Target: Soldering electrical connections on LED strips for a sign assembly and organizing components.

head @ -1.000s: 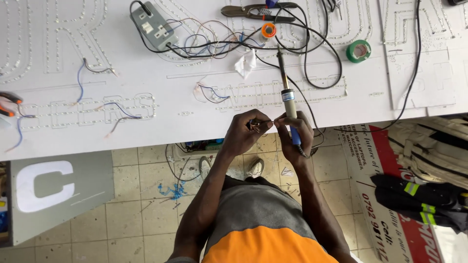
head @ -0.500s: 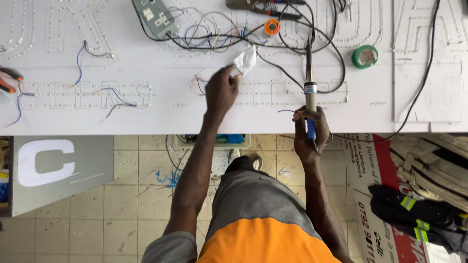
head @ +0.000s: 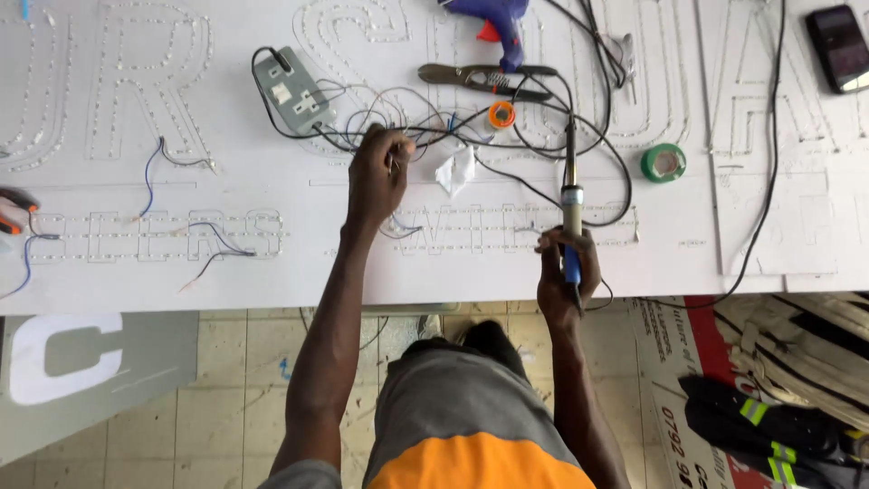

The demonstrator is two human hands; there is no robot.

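The person leans over a wide white desk (head: 136, 281) whose surface is pricked with rows of tiny lights that outline big letters. The left hand (head: 378, 177) is stretched far across the desk, its fingers pinched together on thin wire in a tangle of black and coloured wires (head: 425, 127); just what strand it grips is too fine to tell. The right hand (head: 567, 272) sits near the desk's near edge, closed in a fist around the blue handle of a soldering iron (head: 570, 195), which points away from the person with its tip toward the far side, reaching up into the tangle. Just right of the left hand lies a crumpled white scrap (head: 455, 168). Farther off, to the left of the tangle, sits a grey socket box (head: 294, 91) with a black cable plugged in. Beyond the wires lie a pair of pliers (head: 484, 80), a small orange roll (head: 501, 115) and a blue glue gun (head: 498, 23). A green tape roll (head: 663, 163) rests well to the right of the iron, and a dark phone (head: 842, 47) lies at the far right corner. Below the desk, the tiled floor (head: 235, 380) shows a grey panel bearing a white letter (head: 63, 358).
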